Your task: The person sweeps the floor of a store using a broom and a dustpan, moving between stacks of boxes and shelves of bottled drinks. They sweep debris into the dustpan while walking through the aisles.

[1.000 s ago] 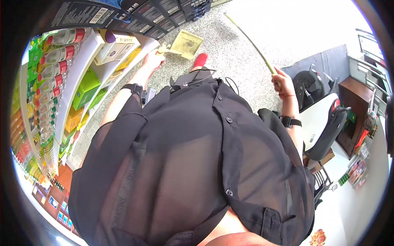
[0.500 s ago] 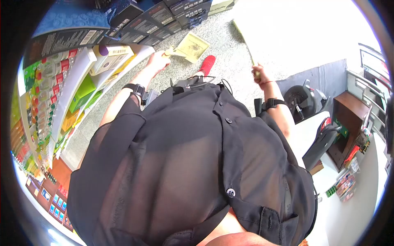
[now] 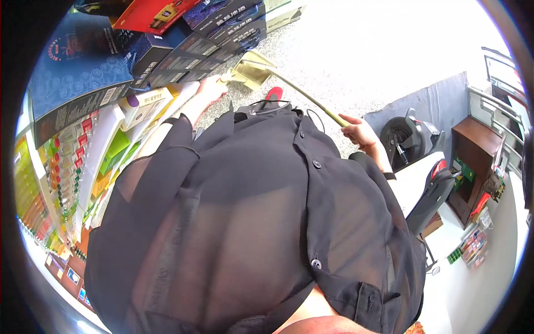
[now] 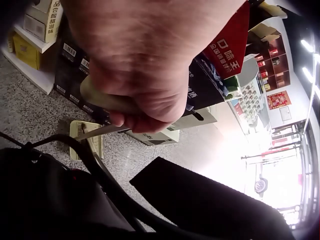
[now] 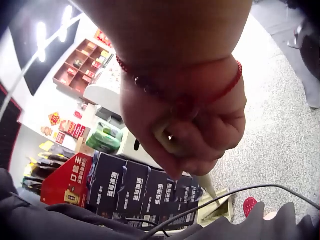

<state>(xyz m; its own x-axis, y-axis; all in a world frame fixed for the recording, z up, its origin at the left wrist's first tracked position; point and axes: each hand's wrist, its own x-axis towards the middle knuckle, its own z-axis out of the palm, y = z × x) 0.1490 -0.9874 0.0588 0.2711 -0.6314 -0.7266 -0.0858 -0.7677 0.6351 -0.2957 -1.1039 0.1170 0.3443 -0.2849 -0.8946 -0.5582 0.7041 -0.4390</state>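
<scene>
Yellow dustpan [image 3: 255,71], broom handle [image 3: 306,99]; black shirt [image 3: 250,211]; red shoe [image 3: 273,93]; speckled floor [image 3: 345,61]

Bright daylight, floor blown out white (upper right), heavy fisheye bending at edges, near hands blurred

We see a speckled grey floor [image 3: 345,55] filling the head view from twelve to two o'clock. At eleven to twelve o'clock a row of dark boxes [image 3: 222,33] stands on it, with a pale carton [image 3: 285,12] at the row's end. Just below them a yellowish dustpan [image 3: 251,67] sits on or just over the floor, a red shoe [image 3: 272,93] near it. At two to three o'clock a grey mat [image 3: 439,92] lies on the floor and bears a scooter wheel [image 3: 396,136]. At nine o'clock we find white shelves [image 3: 95,158] carrying bottles [image 3: 64,161] and green boxes [image 3: 114,150].
</scene>
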